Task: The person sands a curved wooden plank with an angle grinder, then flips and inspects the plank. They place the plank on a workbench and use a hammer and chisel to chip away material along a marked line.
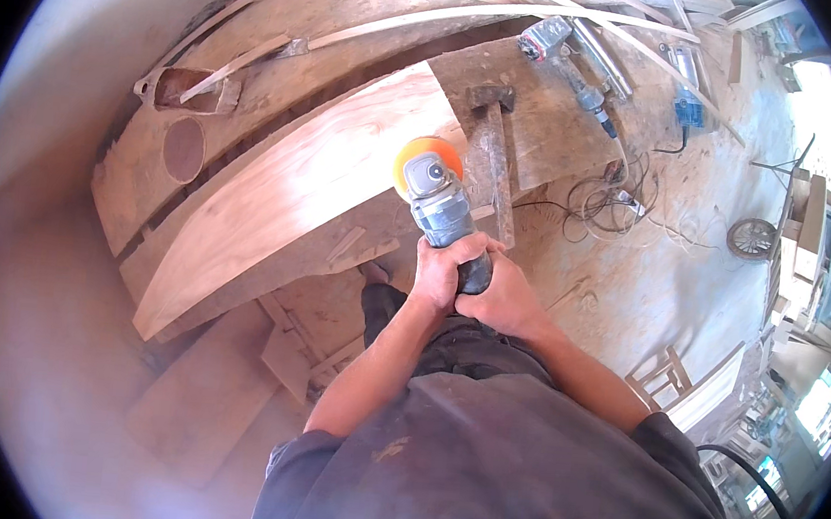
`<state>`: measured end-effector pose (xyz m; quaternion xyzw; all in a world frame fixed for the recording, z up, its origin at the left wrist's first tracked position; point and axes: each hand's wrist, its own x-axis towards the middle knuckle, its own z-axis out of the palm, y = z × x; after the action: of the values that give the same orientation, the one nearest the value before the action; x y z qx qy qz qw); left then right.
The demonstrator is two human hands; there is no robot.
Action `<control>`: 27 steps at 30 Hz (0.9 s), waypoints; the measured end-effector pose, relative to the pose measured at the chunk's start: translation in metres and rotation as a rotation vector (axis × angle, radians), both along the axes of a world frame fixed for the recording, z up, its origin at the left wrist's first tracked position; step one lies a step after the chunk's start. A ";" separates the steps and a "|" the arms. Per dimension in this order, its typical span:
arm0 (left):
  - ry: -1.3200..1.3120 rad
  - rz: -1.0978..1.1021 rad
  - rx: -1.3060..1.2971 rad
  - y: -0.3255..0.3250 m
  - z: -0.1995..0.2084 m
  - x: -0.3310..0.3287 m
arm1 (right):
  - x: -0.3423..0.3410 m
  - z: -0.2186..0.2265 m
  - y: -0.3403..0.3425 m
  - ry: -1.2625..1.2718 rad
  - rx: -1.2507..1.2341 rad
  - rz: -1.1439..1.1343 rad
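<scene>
An angle grinder (446,215) with an orange sanding disc (434,150) is gripped in both my hands. My left hand (442,269) wraps the body from the left, and my right hand (508,291) closes round the dark rear end. The disc is over the right end of a pale curved wooden board (295,177); whether it touches the wood I cannot tell. Smooth grain shows along the board, which tapers to a point at its near left end. Just right of the disc lies a hammer (495,119) with a long wooden handle.
Another power tool (572,72) lies farther back, with a blue one (687,91) to its right. Tangled cable (601,201) lies on the floor. At the far left are a wooden box (196,92) and a round sanding disc (184,151). Long thin strips (425,13) cross the back.
</scene>
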<state>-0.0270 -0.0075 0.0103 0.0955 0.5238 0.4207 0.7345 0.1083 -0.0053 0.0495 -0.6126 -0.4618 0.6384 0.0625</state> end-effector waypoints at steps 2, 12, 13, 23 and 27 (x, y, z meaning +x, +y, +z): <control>-0.018 -0.002 0.015 0.008 -0.007 0.006 | 0.003 -0.010 -0.002 -0.014 0.088 -0.064; -0.026 -0.017 0.011 0.021 -0.004 0.010 | 0.007 -0.013 0.005 -0.038 0.125 -0.073; -0.012 -0.004 -0.003 0.011 -0.005 0.000 | -0.001 0.001 0.010 -0.067 0.007 0.006; -0.005 -0.001 0.013 0.019 -0.009 0.000 | 0.000 -0.031 -0.004 0.022 0.213 -0.072; -0.032 -0.077 0.009 0.044 -0.005 -0.002 | 0.002 -0.045 0.004 0.070 0.222 -0.173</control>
<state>-0.0286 0.0366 0.0057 0.1123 0.5058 0.3959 0.7582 0.1107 -0.0015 0.0045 -0.6169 -0.4728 0.5964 0.2007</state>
